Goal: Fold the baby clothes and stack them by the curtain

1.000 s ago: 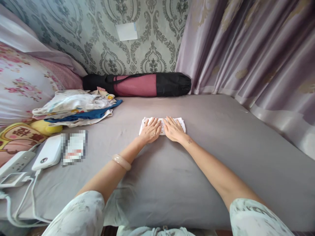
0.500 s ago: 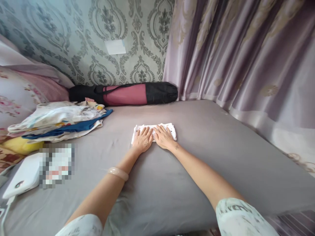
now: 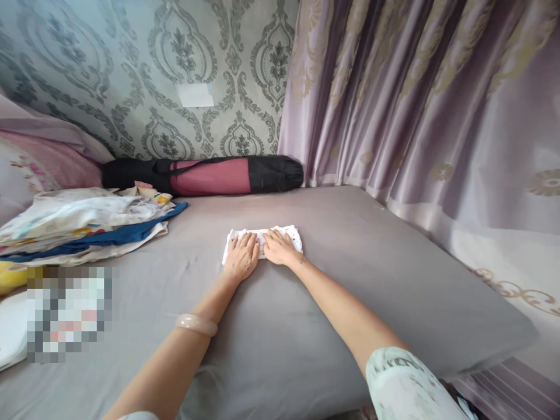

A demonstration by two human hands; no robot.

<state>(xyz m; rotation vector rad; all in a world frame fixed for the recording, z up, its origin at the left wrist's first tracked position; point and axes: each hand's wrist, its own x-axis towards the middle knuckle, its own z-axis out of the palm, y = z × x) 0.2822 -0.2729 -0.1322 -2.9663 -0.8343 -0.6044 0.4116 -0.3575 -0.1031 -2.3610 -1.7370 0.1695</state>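
Both hands, left hand (image 3: 241, 258) and right hand (image 3: 279, 249), press flat, fingers spread, on a folded white cloth (image 3: 292, 234) on the bed (image 3: 350, 268).

Left hand: the left hand (image 3: 240, 257) lies flat, palm down, fingers spread, on the left half of the cloth (image 3: 292, 234).
Right hand: the right hand (image 3: 277, 248) lies flat on the right half, just beside the left.
Cloth: small, white, folded, on the grey sheet (image 3: 350, 274) mid-bed.
Bangle: a pale bangle (image 3: 196, 324) rings the left forearm.
Clothes: a pile (image 3: 83, 224) lies well apart to the left.
Bag: a black and red roll bag (image 3: 205, 175) lies along the wall (image 3: 131, 70).
Curtain: a mauve curtain (image 3: 415, 105) hangs at the right.
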